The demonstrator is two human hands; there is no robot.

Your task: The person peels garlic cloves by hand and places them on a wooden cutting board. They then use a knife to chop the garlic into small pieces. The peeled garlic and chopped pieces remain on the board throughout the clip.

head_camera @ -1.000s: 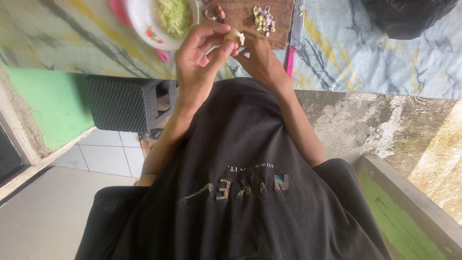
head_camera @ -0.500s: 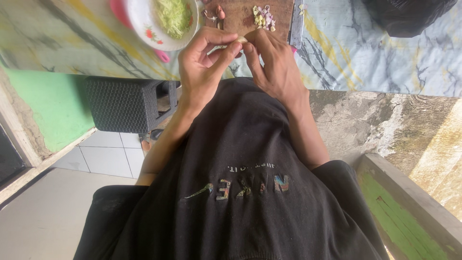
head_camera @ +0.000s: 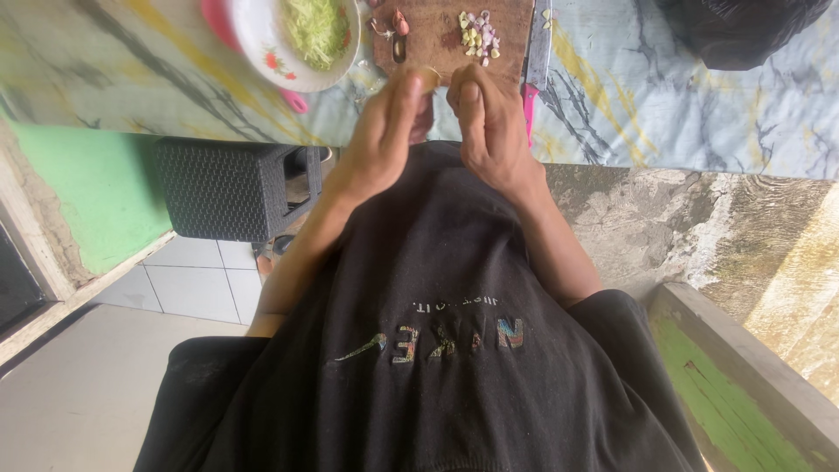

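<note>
Both hands, left hand and right hand, pinch one small pale piece above the surface edge; one brown board, one knife, one bowl.

Brown wooden cutting board, matt, worn, stained darker in patches. Knife with metal blade, dull sheen, and glossy pink plastic handle. White glazed bowl with red flower print, smooth and shiny. Marble-patterned tablecloth, smooth, looks like plastic sheet. Black woven-texture box, matt. Black cloth shirt, soft matt knit. Rough, weathered concrete wall. Black plastic bag, glossy, crinkled.
</note>
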